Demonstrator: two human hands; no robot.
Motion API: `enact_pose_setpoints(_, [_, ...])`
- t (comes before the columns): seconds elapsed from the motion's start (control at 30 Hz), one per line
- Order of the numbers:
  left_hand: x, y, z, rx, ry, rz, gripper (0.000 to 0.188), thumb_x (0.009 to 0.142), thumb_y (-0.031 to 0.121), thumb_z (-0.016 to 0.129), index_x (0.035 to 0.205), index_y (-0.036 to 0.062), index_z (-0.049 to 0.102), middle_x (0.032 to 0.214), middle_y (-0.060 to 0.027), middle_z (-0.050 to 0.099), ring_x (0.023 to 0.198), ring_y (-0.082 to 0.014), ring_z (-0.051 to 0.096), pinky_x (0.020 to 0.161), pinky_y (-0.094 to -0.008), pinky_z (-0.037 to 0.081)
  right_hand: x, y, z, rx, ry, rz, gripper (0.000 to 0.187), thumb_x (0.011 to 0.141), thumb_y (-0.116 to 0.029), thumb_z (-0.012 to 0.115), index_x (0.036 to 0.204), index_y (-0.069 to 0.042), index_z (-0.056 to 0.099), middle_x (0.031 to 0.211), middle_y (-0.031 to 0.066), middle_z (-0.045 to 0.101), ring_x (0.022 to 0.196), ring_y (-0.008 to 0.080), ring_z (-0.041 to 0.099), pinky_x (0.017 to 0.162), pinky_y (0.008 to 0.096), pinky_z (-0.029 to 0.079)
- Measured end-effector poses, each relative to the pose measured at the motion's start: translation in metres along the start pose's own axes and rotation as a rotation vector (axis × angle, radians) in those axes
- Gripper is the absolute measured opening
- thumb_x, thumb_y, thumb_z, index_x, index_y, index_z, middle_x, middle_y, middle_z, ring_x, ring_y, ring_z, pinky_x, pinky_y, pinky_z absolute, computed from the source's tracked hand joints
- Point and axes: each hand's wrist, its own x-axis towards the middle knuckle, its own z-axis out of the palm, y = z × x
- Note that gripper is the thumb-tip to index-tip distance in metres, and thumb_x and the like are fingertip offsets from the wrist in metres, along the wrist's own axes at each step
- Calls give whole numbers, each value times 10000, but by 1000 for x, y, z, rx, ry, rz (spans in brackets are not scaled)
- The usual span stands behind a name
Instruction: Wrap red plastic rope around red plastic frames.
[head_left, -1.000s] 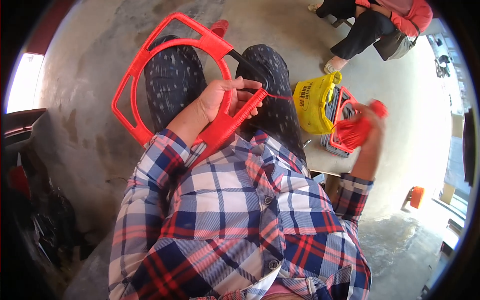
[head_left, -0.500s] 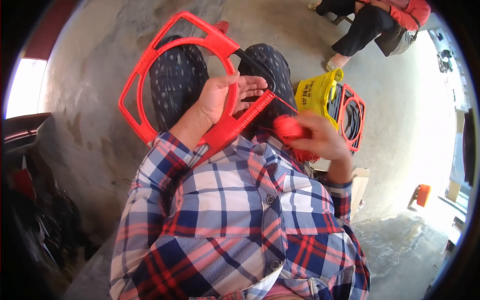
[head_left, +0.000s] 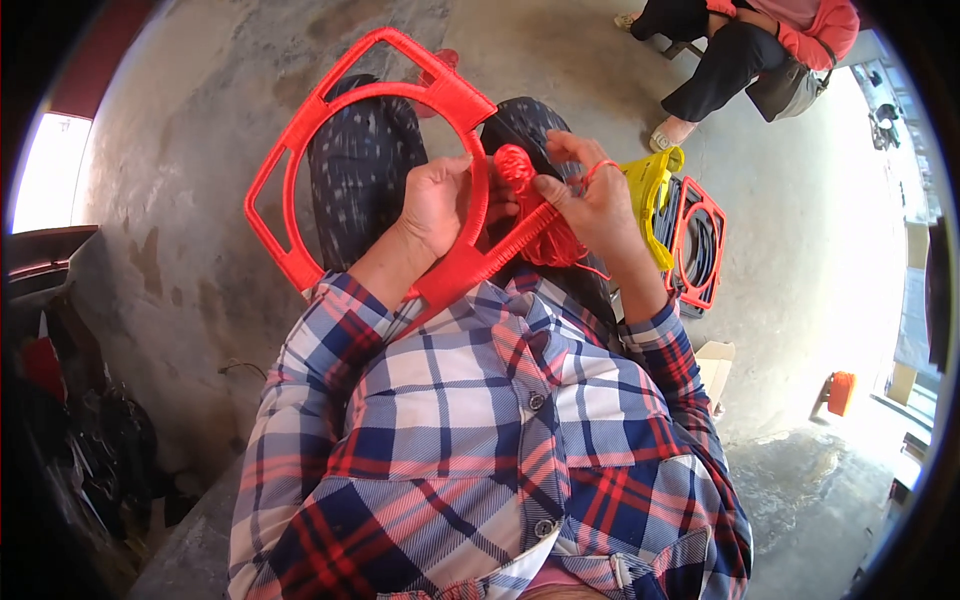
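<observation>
A flat angular frame (head_left: 277,160) with a round ring in its middle lies over my knees, mostly wrapped in red cord. One short stretch near its far right corner is bare and black. My left hand (head_left: 437,205) is closed round the ring's right side, its fingertips partly hidden behind it. A loose hank of red cord (head_left: 552,245) hangs at the wrapped bar, its bunched top poking up between my hands. My right hand (head_left: 595,200) is at the bar's far end, thumb touching the bar, with a red strand looped over a bent finger.
To the right stands a yellow bag (head_left: 655,200) with dark, red-edged frames (head_left: 702,240) beside it. Another person (head_left: 735,60) sits at the far right. An orange-red object (head_left: 841,393) is on the floor at the right, and dark clutter (head_left: 110,440) lies at the left.
My right hand has moved left and up to the wrapped bar. The hank has gone from inside that hand to between both hands. The frame has shifted slightly right.
</observation>
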Motion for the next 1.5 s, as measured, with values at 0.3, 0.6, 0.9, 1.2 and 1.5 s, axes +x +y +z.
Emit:
enact_pose_setpoints(0.3, [0,-2,11,0,113,171,395,839,266,523,1094,-27,596,1012,-151,639,943,-287,610,889,-410,483,7,-20,12,125,60,-345,381,826,-95,691,1161,-25,523,1208,150,586,1146,284,550,993,384,421])
enact_pose_setpoints(0.6, [5,-4,-10,196,58,-179,404,859,275,513,1066,-54,623,998,-154,667,919,-251,639,867,-370,508,-19,-34,-45,-614,-295,107,377,895,-133,626,1231,-39,484,1035,69,620,934,171,586,852,297,463])
enact_pose_setpoints(0.9, [7,-4,-4,178,-18,-367,494,867,281,518,1167,-109,559,1102,-273,626,961,-367,657,815,-435,555,-58,3,-55,416,146,193,415,856,-72,623,1250,-8,510,995,53,622,922,157,604,875,299,473])
enact_pose_setpoints(1.2, [5,-4,-13,61,-163,-396,646,815,362,570,1244,-116,500,1107,-323,602,912,-401,654,853,-456,536,-59,-28,-47,-858,-366,-152,378,747,-101,566,1118,-30,591,881,182,646,851,341,645,777,407,511])
enact_pose_setpoints(1.5, [1,-2,-4,-34,-210,-341,599,838,352,567,1218,-111,536,1060,-315,615,879,-397,651,843,-450,527,-57,-16,-111,910,380,-207,183,722,-38,503,892,-53,438,791,52,446,738,209,430,773,366,406])
